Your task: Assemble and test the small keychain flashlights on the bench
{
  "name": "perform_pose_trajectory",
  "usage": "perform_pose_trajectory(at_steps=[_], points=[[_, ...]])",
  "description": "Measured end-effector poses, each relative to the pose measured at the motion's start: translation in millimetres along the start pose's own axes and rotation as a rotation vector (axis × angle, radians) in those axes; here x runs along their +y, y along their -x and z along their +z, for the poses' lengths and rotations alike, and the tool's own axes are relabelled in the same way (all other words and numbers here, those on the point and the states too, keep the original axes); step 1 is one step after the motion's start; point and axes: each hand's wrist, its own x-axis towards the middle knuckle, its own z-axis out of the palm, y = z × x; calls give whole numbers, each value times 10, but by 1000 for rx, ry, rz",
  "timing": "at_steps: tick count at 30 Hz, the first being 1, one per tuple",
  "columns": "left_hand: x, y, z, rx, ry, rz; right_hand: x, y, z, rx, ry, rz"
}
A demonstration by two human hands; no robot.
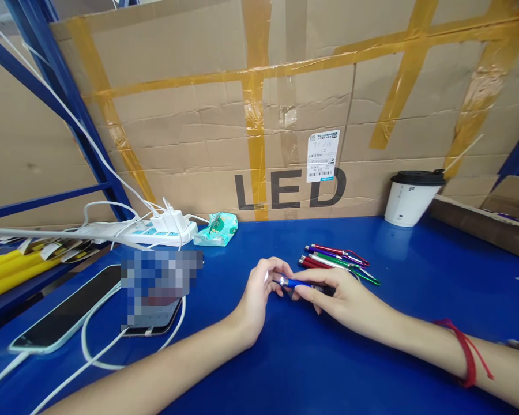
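My right hand [333, 291] grips a small blue penlight-like tube [297, 283] between thumb and fingers, its shiny end pointing left. A dark part shows under my right fingers. Beside that shiny end, my left hand [262, 297] is curled, and a bright spot of light falls on its fingers; whether it holds anything is hidden. Just behind my right hand, several slim metallic tubes in red [313, 262], purple and green [365, 274] lie together on the blue table [259, 374], with clips or loops at their right ends.
A lidded white cup [409, 199] stands at the back right beside an open cardboard box [484, 230]. At left are a power strip [155, 230], a green packet [217, 229], two phones [69, 311] and white cables. A large cardboard sheet [190, 144] stands behind the table.
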Motion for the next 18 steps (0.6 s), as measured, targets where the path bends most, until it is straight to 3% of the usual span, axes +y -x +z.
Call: perform_pose_trajectory(at_steps=[5, 18], points=[[-9, -13, -6, -12, -8, 13, -5, -8, -9, 42, 49, -67], [-33, -7, -19, -36, -33, 36, -19, -7, -12, 23, 55, -31]])
